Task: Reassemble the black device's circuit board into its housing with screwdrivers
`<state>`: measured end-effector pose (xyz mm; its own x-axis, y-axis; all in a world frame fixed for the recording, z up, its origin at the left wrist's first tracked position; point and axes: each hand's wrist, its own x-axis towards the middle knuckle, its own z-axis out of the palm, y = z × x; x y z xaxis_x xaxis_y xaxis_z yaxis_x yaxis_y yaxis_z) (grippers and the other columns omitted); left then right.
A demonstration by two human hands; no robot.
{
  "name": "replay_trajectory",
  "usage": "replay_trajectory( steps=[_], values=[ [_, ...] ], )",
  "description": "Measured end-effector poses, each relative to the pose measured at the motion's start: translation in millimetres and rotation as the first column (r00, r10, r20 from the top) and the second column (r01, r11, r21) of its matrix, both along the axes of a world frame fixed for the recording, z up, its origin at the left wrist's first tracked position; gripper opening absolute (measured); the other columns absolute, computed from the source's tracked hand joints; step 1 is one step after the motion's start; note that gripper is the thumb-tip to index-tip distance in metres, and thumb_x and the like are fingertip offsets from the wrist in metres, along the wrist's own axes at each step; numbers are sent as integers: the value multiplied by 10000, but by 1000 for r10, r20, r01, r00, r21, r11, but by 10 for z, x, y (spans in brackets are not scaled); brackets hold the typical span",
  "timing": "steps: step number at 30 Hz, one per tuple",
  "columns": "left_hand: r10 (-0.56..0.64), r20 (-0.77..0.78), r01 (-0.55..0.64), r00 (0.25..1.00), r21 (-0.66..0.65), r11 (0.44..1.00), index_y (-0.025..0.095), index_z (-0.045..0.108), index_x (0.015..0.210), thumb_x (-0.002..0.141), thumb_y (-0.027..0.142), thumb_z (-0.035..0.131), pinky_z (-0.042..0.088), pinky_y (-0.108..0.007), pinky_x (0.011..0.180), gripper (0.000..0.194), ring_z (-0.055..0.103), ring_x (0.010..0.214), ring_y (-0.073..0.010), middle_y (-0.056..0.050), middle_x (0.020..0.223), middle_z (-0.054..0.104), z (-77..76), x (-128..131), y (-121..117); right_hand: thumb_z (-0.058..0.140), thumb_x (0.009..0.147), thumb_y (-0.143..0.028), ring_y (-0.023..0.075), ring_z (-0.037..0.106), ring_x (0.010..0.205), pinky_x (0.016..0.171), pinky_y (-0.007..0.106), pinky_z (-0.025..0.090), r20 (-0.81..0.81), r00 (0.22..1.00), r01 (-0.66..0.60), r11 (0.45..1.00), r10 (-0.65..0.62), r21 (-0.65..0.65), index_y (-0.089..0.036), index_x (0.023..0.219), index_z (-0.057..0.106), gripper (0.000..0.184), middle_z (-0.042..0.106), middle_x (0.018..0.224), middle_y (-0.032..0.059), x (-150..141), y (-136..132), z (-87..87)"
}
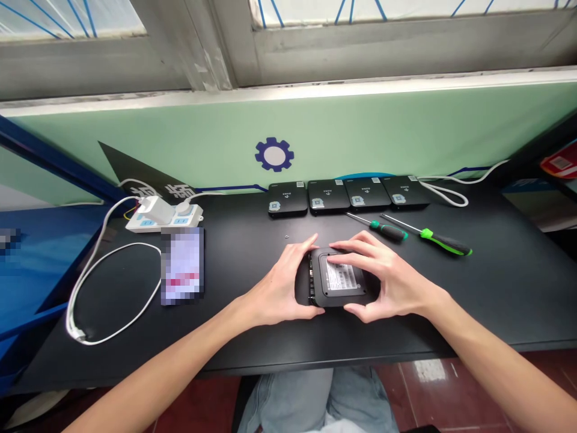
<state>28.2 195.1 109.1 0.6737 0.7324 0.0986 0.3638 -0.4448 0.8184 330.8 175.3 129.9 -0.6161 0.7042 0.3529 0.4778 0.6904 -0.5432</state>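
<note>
A small black set-top box [322, 282] is between my hands over the black desk, its underside with a white printed label facing up and its row of ports toward the left. My left hand [283, 282] grips its left end, thumb at the near edge and fingers at the far edge. My right hand [387, 276] spans its right part, with fingertips across the far side and label and thumb at the near edge. Tiny screws [286, 236] lie just beyond my left hand. Past my right hand lie a dark green screwdriver [388, 231] and a bright green screwdriver [446, 243].
Several similar black boxes [288, 199] stand in a row along the green back panel [202, 132]. To the left are a white power strip [164, 215] with plugs, a looped white cable [106, 267] and a blurred phone-like item [184, 264]. Another white cable [451, 193] lies at back right.
</note>
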Motion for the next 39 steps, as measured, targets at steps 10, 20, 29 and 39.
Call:
replay_trajectory(
  steps=[10,20,29,39],
  values=[
    [22,-22,-23,1000,-10,1000,386,143,1835,729,324,1073,506,-648,1301,1447,513,1572,-404,-150,1683,503,41,13,-29,945,786,-459,406,687,1211,1026,651,640,67,997,22,995,-28,97,-242,1523,671,816,718,1544,199,-91,-15,-52],
    [32,-6,-32,999,-13,999,402,163,1835,732,309,1065,536,-674,1270,1427,554,1526,-412,-148,1647,519,23,5,-31,951,843,-482,425,692,1345,1076,650,639,84,996,18,999,-20,26,-294,1576,666,809,696,1600,175,-53,2,-61],
    [53,172,-37,984,-92,995,413,319,1793,718,237,1062,554,-587,1280,1318,571,1540,-376,-117,1671,514,31,15,-42,925,924,-544,414,631,1462,1134,649,625,30,999,-23,997,25,-70,-362,1668,590,836,633,1684,150,-14,11,-26],
    [291,428,60,856,-641,765,308,486,1703,905,434,976,677,-521,1105,945,712,1421,-365,-182,1649,615,37,106,-41,892,974,-485,376,592,1492,1177,615,605,-3,998,-55,998,55,-1,-311,1686,547,810,571,1737,169,-110,-37,-80]
  ],
)
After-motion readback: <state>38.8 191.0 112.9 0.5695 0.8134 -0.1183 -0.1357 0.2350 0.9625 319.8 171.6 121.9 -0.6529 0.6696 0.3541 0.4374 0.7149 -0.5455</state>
